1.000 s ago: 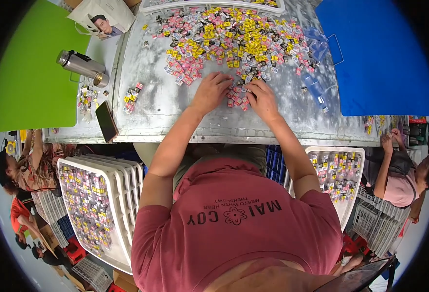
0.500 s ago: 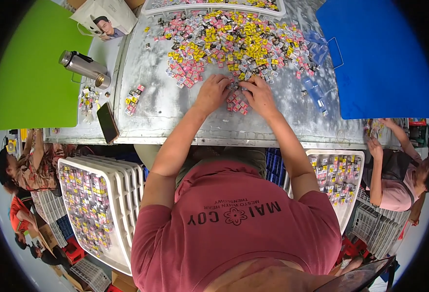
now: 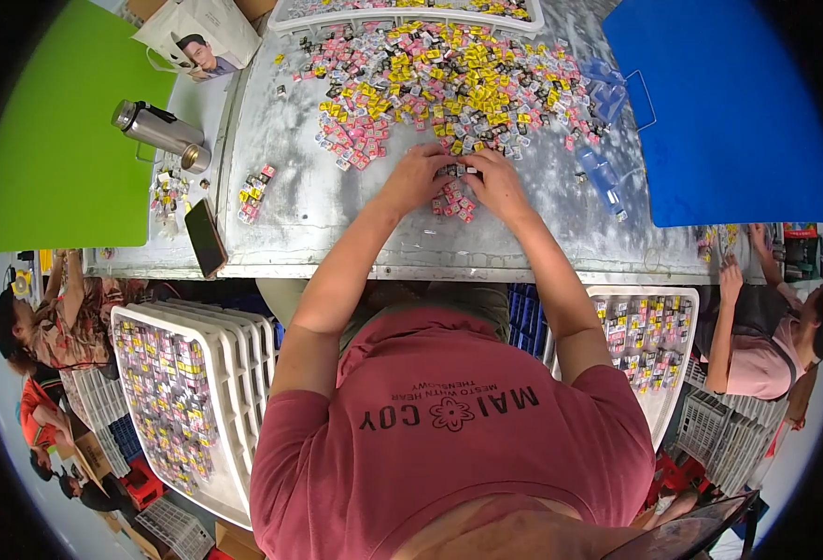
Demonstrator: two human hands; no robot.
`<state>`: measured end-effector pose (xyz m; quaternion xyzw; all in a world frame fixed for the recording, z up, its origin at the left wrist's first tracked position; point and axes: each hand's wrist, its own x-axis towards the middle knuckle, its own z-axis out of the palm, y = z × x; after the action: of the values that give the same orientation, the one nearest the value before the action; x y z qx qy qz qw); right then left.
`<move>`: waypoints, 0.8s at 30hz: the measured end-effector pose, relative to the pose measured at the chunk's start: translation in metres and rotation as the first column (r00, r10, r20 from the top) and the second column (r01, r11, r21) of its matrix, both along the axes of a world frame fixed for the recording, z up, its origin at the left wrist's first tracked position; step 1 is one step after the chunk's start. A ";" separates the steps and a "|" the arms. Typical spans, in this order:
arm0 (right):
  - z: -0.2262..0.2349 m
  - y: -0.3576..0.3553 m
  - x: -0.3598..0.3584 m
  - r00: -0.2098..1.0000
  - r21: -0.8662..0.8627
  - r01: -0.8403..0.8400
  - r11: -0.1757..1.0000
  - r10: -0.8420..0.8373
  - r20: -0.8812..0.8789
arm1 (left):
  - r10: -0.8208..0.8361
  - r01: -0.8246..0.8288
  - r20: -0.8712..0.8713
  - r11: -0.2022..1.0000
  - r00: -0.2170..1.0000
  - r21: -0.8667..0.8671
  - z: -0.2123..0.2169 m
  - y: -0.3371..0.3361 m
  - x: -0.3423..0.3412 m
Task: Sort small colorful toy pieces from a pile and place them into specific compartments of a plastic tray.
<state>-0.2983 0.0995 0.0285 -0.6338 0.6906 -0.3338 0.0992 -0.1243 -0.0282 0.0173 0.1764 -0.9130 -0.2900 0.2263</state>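
Observation:
A wide heap of small square pieces (image 3: 449, 79), yellow, pink, black and white, covers the far middle of the metal table. At its near edge my left hand (image 3: 415, 179) and my right hand (image 3: 499, 185) face each other with bent fingers. Between the fingertips sits a short row of small black-and-white pieces (image 3: 458, 170), pinched from both sides. Just below the row, a little cluster of pink pieces (image 3: 453, 203) lies on the tabletop. My fingers partly hide the ends of the row.
Left of my arm lie a small group of pieces (image 3: 256, 194), a phone (image 3: 206, 237) and a steel flask (image 3: 154, 126). A white tray (image 3: 411, 16) stands at the back. Clear plastic parts (image 3: 602, 179) lie right, beside a blue board (image 3: 724, 112). Filled trays (image 3: 164, 401) flank me; co-workers sit either side.
Both hands stay close together at the heap's near edge, and their fingers have shifted slightly around the row, which now shows more clearly. The co-worker at right has moved their hands.

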 end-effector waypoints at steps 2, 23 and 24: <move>0.000 -0.002 -0.002 1.000 0.017 0.003 1.000 -0.003 0.009 | -0.002 0.000 0.042 0.999 0.999 0.046 0.000 -0.001 -0.002; -0.009 0.024 0.004 0.946 0.008 0.230 0.973 -0.225 0.232 | 0.085 -0.079 -0.049 0.990 0.995 0.116 0.011 0.004 0.041; -0.013 0.026 0.002 0.981 -0.111 0.177 0.978 -0.166 0.106 | 0.091 -0.085 -0.037 0.988 0.995 0.128 0.012 0.005 0.042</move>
<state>-0.2963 0.1250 0.0157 -0.5599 0.7159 -0.4119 0.0649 -0.0818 -0.0227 0.0297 0.2243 -0.8792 -0.3404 0.2466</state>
